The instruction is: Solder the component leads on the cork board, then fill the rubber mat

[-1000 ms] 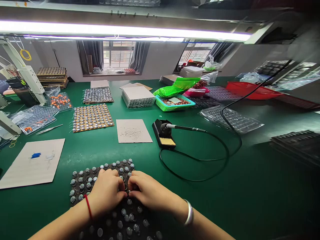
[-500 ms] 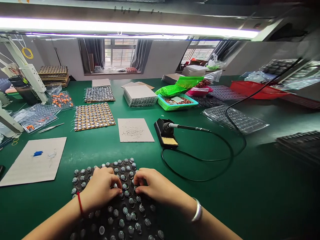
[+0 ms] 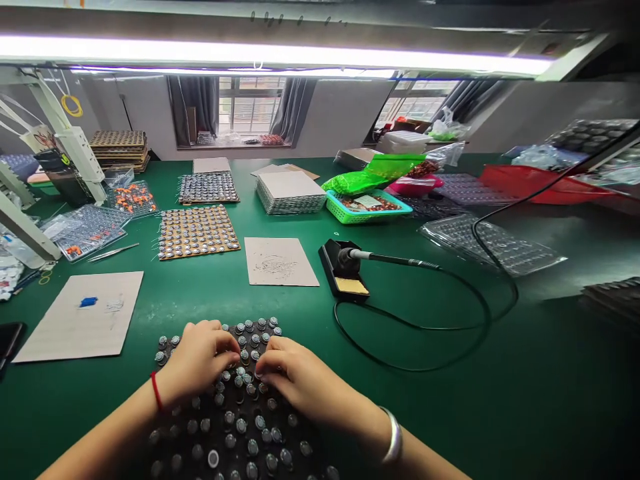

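Note:
A dark board (image 3: 200,410) set with rows of small round metal-topped parts (image 3: 260,422) lies in front of me on the green table. Over its left-middle part is my left hand (image 3: 206,353), thumb and fingers curled close together among the parts. My right hand (image 3: 293,373) comes in from the right, its thumb and forefinger pinched at the parts near the board's right side. A small gap separates the two hands. Whatever lies between the fingertips of either hand is too small and too hidden to make out.
A soldering iron (image 3: 380,258) rests in its stand (image 3: 345,270), its black cable looping to the right. Cardboard sheets (image 3: 280,261) lie beyond the board and at left. Farther back are a tan board of parts (image 3: 200,231), a card stack (image 3: 291,193) and a green basket (image 3: 367,207).
My view has turned slightly left, so the surroundings appear farther right. My right hand has moved leftward over the board, closer to the left hand; both keep their fingers curled.

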`<move>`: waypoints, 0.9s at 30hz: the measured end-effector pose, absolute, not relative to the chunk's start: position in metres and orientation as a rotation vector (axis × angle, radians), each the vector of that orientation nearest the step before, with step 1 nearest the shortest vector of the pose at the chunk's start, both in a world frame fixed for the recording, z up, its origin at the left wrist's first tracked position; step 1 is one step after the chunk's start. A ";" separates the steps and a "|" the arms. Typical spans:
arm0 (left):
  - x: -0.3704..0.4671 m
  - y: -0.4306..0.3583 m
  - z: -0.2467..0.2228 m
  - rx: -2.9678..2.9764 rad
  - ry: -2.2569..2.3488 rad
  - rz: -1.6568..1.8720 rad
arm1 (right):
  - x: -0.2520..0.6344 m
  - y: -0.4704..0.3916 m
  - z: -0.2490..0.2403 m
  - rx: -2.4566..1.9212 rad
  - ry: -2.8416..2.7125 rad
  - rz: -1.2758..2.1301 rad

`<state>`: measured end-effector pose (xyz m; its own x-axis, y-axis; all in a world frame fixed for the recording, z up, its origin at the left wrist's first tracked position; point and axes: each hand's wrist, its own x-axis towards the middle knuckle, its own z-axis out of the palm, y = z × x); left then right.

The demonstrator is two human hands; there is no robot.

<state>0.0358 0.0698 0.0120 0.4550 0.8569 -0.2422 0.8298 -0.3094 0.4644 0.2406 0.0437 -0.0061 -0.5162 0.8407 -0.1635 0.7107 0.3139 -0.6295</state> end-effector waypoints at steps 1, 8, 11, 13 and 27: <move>0.033 0.071 0.013 2.176 1.426 0.068 | 0.236 0.045 -0.007 -1.436 -2.387 0.961; 0.031 0.063 0.005 2.217 1.378 -0.024 | 0.219 0.045 -0.010 -1.465 -2.524 0.827; 0.036 0.063 0.001 2.256 1.360 -0.040 | 0.216 0.042 -0.009 -1.471 -2.598 0.757; 0.039 0.065 0.000 2.279 1.341 -0.056 | 0.213 0.039 -0.009 -1.484 -2.643 0.700; 0.042 0.067 -0.004 2.315 1.285 -0.019 | 0.210 0.031 -0.014 -1.432 -2.670 0.637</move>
<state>0.0420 0.0674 -0.0037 0.5572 0.7943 -0.2420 0.8013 -0.4378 0.4078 0.2099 0.0310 -0.0145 -0.5714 0.8067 -0.1507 0.7878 0.4877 -0.3762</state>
